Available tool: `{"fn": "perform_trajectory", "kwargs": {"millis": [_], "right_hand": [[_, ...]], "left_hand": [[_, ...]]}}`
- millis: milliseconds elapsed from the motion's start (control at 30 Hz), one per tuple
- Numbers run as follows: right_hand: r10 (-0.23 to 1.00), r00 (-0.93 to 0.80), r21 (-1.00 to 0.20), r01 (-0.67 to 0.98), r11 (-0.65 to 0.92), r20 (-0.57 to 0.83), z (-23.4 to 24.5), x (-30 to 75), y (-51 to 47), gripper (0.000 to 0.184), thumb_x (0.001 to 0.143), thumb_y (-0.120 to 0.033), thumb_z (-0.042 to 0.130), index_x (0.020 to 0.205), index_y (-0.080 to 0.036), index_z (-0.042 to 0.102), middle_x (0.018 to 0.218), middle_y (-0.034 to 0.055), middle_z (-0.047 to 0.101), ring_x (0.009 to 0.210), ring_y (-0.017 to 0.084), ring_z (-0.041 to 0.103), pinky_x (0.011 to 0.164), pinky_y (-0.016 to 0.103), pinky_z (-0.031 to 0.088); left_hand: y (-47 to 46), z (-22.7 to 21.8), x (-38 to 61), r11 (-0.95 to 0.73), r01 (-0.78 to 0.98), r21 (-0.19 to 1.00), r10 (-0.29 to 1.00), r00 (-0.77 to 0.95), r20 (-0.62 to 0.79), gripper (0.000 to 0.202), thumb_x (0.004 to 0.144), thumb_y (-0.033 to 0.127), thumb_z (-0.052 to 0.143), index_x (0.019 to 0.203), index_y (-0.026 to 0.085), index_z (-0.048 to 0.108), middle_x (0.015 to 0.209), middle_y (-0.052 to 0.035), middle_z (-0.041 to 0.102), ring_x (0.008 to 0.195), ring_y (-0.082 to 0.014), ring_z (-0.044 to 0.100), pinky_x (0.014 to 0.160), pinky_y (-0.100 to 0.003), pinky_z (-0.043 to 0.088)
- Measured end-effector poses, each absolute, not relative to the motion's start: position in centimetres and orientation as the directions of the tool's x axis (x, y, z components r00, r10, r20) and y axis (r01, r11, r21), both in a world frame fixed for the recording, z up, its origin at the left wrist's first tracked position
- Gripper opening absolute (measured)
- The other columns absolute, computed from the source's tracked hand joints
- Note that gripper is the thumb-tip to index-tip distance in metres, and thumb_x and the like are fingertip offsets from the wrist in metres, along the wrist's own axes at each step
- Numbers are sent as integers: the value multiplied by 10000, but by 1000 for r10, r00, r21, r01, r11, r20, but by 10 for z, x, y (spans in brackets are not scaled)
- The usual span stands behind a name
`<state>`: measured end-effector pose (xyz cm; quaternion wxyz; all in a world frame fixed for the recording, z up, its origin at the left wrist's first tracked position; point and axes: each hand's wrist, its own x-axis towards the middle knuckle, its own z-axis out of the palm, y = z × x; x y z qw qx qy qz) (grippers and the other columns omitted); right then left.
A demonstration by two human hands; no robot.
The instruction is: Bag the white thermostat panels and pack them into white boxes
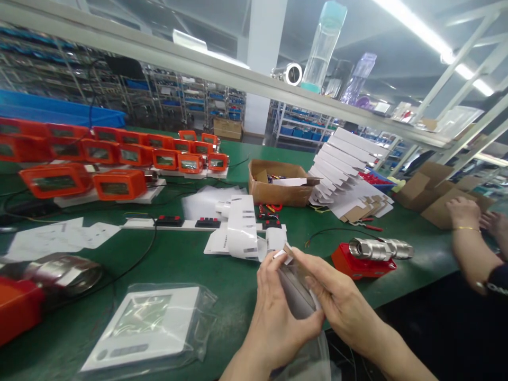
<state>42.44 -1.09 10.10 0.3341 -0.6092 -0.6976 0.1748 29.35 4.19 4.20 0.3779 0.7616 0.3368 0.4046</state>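
A small white-and-brown cardboard box is between my two hands, low in the middle of the view. My left hand grips its left side, fingers curled over the upper edge and thumb across the near end. On the other side, my right hand presses a brown flap at the top with its fingers. Fingers hide much of the box. Just beyond lies a curling strip of white labels. A white panel with a screen and buttons, in a clear plastic bag, lies left of my hands.
Several orange-framed displays line the table's left. A brown carton and stacked white cardboard stand behind. A red device with a metal fitting sits right. Another person's hands touch brown boxes. A shelf crosses above.
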Motion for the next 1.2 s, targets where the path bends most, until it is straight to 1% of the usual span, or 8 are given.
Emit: {"fn": "perform_trajectory", "kwargs": {"millis": [67,200,400,500,600,733,900,1200], "right_hand": [[965,-94,-571,790,222,244,104,426,-12,452,942,-192,323,1380,-300,364,1392,17,440,1278,155,411,1083,363,368],[979,-150,-510,837,200,139,109,428,-15,515,917,-361,436,1410,-281,313,1453,39,358,1327,215,343,1099,426,327],[985,80,-722,689,56,153,106,420,-11,352,933,-301,400,1257,-286,536,1345,13,506,1284,185,412,1113,430,296],[983,183,-875,480,-62,31,114,417,-6,441,896,-312,478,1331,-246,452,1334,58,515,1232,206,476,1080,445,344],[987,137,-946,298,-127,-90,123,418,-1,517,866,-299,521,1359,-189,410,1291,96,551,1149,214,550,1013,422,430],[977,204,-877,457,-150,-61,124,417,3,398,827,-254,556,1218,-182,576,1229,64,602,1129,212,561,1029,395,416],[945,315,-769,624,-138,86,112,408,2,369,842,-192,492,1195,-221,597,1192,19,628,1105,178,581,1008,337,440],[941,205,-577,816,-14,268,107,399,0,353,897,-162,392,1177,-170,608,1189,46,628,1097,154,583,992,292,462]], "left_hand": [[42,39,295,-523,229,821,815,418,402,820,614,283,677,1296,164,238,1340,-163,329,1295,-301,330,1073,-527,316],[40,40,297,-484,250,838,837,412,361,914,620,369,706,1334,120,193,1322,-208,387,1240,-322,427,1002,-517,409],[37,47,304,-491,306,815,860,322,397,1033,638,390,699,1396,90,64,1393,-261,321,1254,-342,422,963,-514,450],[35,46,307,-501,315,806,859,297,418,1050,622,406,720,1400,102,84,1372,-259,350,1236,-349,439,925,-517,475],[33,45,307,-507,316,802,857,289,427,1061,616,394,731,1405,105,85,1374,-255,348,1247,-352,420,933,-524,464],[34,44,308,-559,303,772,825,297,481,977,631,292,721,1403,136,142,1348,-207,386,1248,-317,412,972,-510,437],[37,41,307,-581,306,754,804,358,475,862,675,285,680,1403,181,229,1343,-173,368,1263,-309,375,991,-517,415],[40,42,304,-620,315,719,776,380,503,683,741,224,573,1354,128,286,1310,-185,376,1251,-292,392,998,-483,425]]}}
